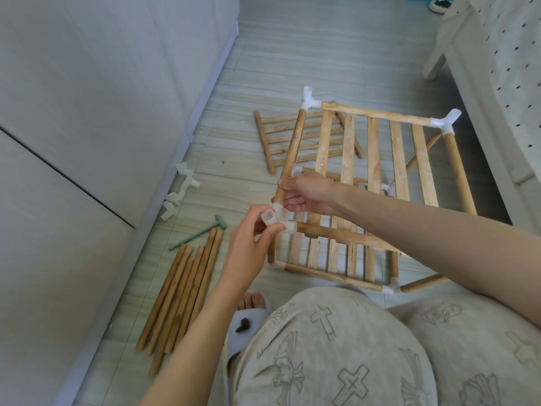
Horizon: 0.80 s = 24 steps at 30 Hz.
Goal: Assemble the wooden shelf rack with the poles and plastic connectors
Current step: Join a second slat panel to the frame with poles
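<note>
The partly built wooden shelf rack (371, 159) stands on the tiled floor (263, 63) in front of the seated person, its upper slatted shelf framed by poles joined with white plastic connectors at the corners. The left hand (251, 244) pinches the near-left corner connector (276, 221) between thumb and curled fingers (273, 230); this connector sits on the lower end of the side pole (292, 150) and has the front pole (336, 234) entering it from the right. The right hand (304, 194) grips that side pole just above the connector, fingers wrapped round it. The pole runs up and away to another connector (308, 101) at the far-left corner, whose top socket is open. A lower slatted shelf (330, 259) lies beneath, near the floor.

On the floor to the left lies a bundle of loose wooden poles (178, 294), side by side. Just beyond them lies a small green mallet (199, 235), and further left, against the white cabinet (87, 112), a cluster of spare white connectors (180, 191). A separate slatted panel (292, 136) lies flat behind the rack. The person's patterned trousers (351, 347) and a grey slipper (246, 320) fill the bottom.
</note>
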Tool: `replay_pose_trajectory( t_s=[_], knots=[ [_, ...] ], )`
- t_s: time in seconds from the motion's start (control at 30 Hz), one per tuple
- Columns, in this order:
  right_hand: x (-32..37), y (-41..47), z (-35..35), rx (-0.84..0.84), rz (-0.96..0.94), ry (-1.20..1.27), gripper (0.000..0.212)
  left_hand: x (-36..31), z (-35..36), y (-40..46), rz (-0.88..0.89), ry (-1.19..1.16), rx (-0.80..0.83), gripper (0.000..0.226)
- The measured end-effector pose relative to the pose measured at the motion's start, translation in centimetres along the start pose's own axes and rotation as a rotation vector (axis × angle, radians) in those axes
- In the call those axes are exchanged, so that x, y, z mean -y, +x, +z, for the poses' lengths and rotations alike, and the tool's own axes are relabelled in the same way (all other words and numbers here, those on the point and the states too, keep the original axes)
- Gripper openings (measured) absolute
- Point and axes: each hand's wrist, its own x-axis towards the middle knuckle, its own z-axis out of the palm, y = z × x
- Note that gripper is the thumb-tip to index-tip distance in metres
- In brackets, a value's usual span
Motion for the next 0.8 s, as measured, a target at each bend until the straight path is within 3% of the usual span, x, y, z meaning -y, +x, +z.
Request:
replay_pose_trajectory(
  t_s=[0.23,0.8],
  knots=[
    [0.14,0.09,0.39,-0.027,0.011,0.054,0.017,0.05,-0.06,0.27,0.03,-0.029,-0.023,0.024],
    [0.17,-0.18,0.63,-0.031,0.03,0.027,0.017,-0.32,0.03,0.19,-0.111,-0.259,0.005,0.024]
  ],
)
